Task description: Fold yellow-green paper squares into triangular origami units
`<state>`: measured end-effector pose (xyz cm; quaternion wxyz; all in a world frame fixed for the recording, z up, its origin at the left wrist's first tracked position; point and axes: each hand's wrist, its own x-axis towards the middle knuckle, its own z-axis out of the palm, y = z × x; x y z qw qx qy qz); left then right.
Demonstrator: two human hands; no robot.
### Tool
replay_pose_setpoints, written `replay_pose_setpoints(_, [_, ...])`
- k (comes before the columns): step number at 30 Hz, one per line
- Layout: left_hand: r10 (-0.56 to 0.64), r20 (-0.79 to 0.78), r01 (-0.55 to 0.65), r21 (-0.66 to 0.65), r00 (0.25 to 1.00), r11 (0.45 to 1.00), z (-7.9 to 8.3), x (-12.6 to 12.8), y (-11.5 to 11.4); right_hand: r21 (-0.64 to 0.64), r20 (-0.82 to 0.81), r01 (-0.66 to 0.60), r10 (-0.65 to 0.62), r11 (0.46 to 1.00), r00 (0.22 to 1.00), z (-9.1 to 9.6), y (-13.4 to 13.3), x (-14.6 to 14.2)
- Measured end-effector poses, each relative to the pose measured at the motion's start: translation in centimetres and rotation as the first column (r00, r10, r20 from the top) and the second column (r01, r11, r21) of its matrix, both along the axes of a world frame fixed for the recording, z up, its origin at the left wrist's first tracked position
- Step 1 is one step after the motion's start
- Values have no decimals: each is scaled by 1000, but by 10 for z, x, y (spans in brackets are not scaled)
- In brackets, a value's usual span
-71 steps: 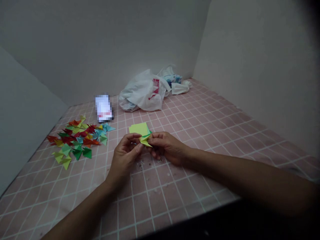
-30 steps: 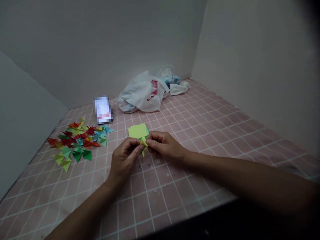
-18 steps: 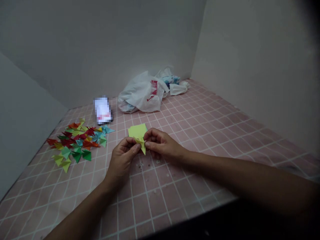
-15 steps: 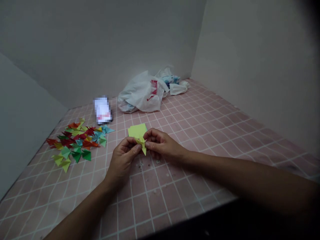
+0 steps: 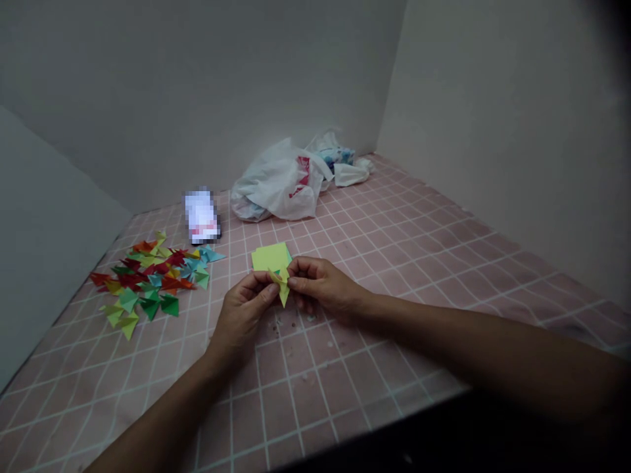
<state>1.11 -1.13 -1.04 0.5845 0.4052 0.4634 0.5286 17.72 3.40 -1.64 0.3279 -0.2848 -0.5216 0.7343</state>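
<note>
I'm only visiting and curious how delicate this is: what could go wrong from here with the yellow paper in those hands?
The left hand and right hand both pinch the yellow folded paper, so uneven pulling might crease or tear it. The stack of square sheets lies just beyond the fingers, so a knuckle could nudge it askew. The pile of folded pieces seems less at risk, being off to the left.
</note>
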Motion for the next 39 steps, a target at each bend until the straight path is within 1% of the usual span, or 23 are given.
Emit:
replay_pose_setpoints(6, [7,9,-7,8,1000,1000,0,-2,0,57,41,31,-34,998,999,3,-1,-1])
replay_pose_setpoints(12, [22,-6,-22,24,1000,999,4,-1,-2,111,27,66,-70,992,997,3,-1,-3])
replay_pose_setpoints(15, [26,2,-26,61,1000,998,5,0,-2,134,-9,75,-74,988,997,3,-2,-3])
replay_pose_setpoints(18, [22,-12,-20,131,1000,991,4,-1,-3,144,-36,74,-69,987,997,4,-2,-3])
replay_pose_setpoints(22, [32,-93,-10,224,995,974,3,-2,-3,191,-54,73,-64,979,996,7,-3,-3])
replay_pose_setpoints(28, [29,-177,12,228,984,974,3,-3,-4,265,-18,76,-74,961,997,7,-4,-1])
replay_pose_setpoints(30, [50,-185,-6,234,981,972,3,-3,-4,294,-7,65,-66,954,998,7,-5,-1])
replay_pose_setpoints(33, [101,-193,-43,283,976,958,4,-1,-5,333,10,61,-68,941,998,6,-6,-1])
replay_pose_setpoints(36, [123,-314,-17,319,941,947,4,0,-7,380,32,98,-119,920,992,5,-6,-2])
replay_pose_setpoints(39, [115,-430,37,328,895,944,3,0,-9,444,49,150,-191,883,980,3,-6,-2])
